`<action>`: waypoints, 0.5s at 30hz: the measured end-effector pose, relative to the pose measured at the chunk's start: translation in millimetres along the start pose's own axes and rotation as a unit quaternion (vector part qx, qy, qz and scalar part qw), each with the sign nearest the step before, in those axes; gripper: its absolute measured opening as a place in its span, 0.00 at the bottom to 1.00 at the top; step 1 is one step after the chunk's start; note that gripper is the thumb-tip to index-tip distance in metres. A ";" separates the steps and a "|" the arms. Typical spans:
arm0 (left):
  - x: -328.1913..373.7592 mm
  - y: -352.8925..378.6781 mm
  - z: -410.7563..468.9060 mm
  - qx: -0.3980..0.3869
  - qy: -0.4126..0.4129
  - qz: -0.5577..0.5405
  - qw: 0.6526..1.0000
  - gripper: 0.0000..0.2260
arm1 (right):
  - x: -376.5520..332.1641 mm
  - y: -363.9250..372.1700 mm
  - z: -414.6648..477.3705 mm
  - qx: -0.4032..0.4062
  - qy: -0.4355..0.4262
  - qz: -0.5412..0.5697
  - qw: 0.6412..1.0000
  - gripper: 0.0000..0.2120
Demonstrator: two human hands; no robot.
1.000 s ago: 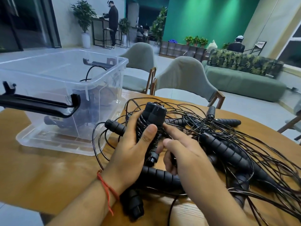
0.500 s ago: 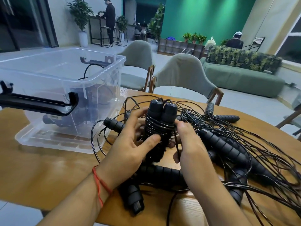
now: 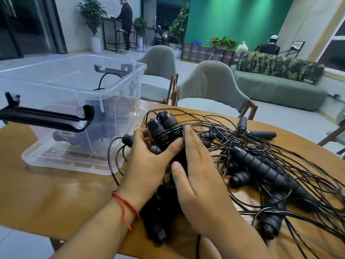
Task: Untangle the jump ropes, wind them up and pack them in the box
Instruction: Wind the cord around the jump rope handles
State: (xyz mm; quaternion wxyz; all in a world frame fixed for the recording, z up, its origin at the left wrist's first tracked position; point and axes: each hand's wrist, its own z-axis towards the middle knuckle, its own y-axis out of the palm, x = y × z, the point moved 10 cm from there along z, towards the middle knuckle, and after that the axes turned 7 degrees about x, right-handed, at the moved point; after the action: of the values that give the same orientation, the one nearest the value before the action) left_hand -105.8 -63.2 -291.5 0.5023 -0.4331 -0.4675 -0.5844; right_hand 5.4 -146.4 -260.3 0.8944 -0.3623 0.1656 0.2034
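Your left grip (image 3: 147,165) & right grip (image 3: 197,174) both clasp the wound rope bundle (image 3: 166,131) over the surface (image 3: 46,193) nr the box (image 3: 121,101): keep coils tight, tuck the end in.

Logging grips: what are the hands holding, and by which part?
The left hand and right hand hold the wound jump rope by its cord-wrapped handles.

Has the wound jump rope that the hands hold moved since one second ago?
Yes. The wound jump rope has shifted left and slightly up, nearer the clear box, which sits at the same place in the view.
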 end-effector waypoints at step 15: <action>21.3 11.8 -10.7 -0.136 -0.104 -0.077 0.982 0.27 | 16.0 -35.8 -0.5 -0.020 0.065 0.031 0.997 0.36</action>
State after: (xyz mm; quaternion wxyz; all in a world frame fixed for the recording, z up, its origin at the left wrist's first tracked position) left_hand -97.1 -78.3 -271.4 0.3408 -0.5189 -0.4650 -0.6312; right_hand 36.4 -166.3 -247.0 0.8675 -0.3874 0.2301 0.2106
